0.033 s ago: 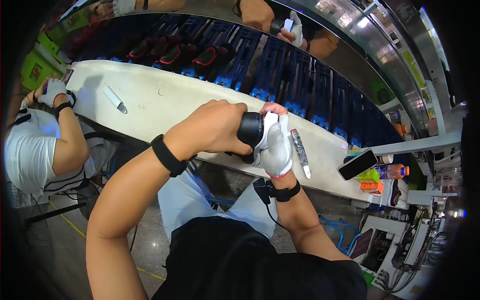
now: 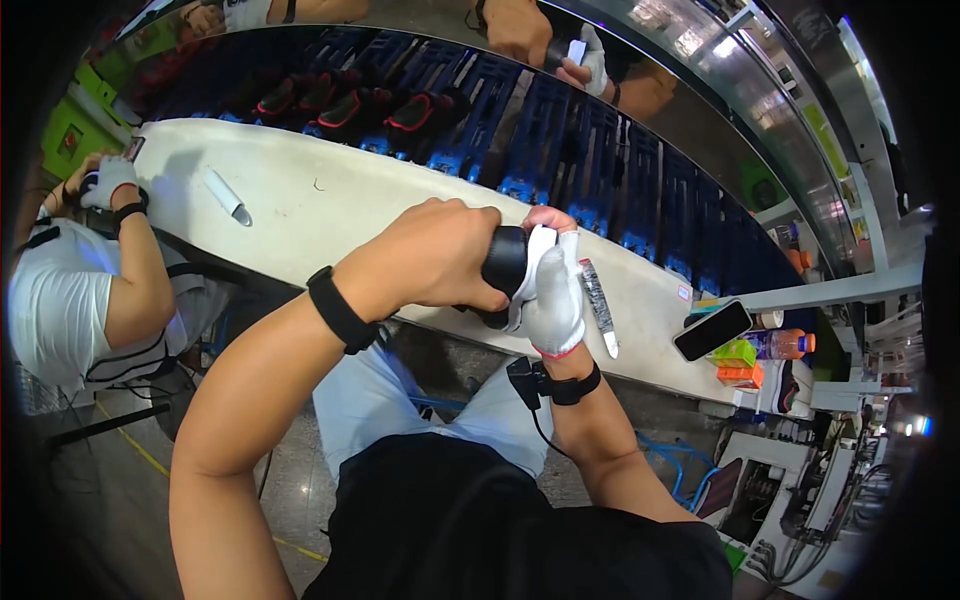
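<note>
Both hands gripping. Left hand [image 2: 440, 250] bare, fingers and thumb closed around the dark side of a black-and-white piece [image 2: 505, 262], looks shoe-like; right hand [image 2: 555, 300], in a pale glove with bare fingertips, clamps its white side. Piece sits directly between the two, over the near edge of the counter [image 2: 380, 190]; neither hand is nearer, both touch it. White strip points mostly away from the wearer, far end leaning right; full long axis can't be told, fingers cover too much.

Just right of the right hand, a wrapped-handle knife [image 2: 600, 310] lies on the counter, blade end toward the wearer. Farther right: phone [image 2: 712, 331], green box [image 2: 736, 354], orange box [image 2: 740, 376], bottle [image 2: 785, 344]. Well left of the left hand, a white tube-like tool [image 2: 228, 197]. Beyond the hands, dark shoes [image 2: 410, 110] on a blue slatted rack [image 2: 520, 150]. Far left, a co-worker's gloved hand [image 2: 110, 183].

Versus earlier frame: left hand and dark side sit a hair farther right; grips same.
</note>
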{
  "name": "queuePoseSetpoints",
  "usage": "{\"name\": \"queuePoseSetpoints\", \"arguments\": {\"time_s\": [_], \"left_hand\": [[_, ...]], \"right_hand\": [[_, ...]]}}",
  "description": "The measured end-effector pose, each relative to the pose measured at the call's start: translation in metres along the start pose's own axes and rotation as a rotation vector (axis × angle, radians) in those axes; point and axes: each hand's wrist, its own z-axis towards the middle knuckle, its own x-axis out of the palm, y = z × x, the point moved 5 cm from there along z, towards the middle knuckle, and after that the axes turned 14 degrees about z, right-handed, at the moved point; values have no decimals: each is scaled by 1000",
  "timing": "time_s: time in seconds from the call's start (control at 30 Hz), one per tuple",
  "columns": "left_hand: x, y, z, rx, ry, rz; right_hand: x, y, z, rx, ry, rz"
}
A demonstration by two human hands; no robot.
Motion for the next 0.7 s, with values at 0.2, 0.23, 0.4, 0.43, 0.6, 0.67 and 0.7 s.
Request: {"name": "queuePoseSetpoints", "arguments": {"time_s": [0.2, 0.23, 0.4, 0.43, 0.6, 0.67, 0.7], "left_hand": [[-1, -44, 8, 152, -40, 192], [3, -49, 7, 205, -75, 199], [3, -75, -5, 416, -279, 260], [4, -77, -6, 420, -278, 257], [9, -73, -22, 447, -132, 324], [0, -67, -37, 429, -145, 368], [-8, -63, -47, 397, -166, 407]], "right_hand": [[-22, 7, -19, 104, -88, 279], [-27, 6, -21, 97, -86, 304], [-31, 30, -28, 131, -59, 178], [-26, 37, -29, 187, -54, 117], [-13, 54, -50, 319, -2, -98], [-11, 47, -75, 91, 25, -145], [-16, 32, -90, 35, 53, -155]]}}
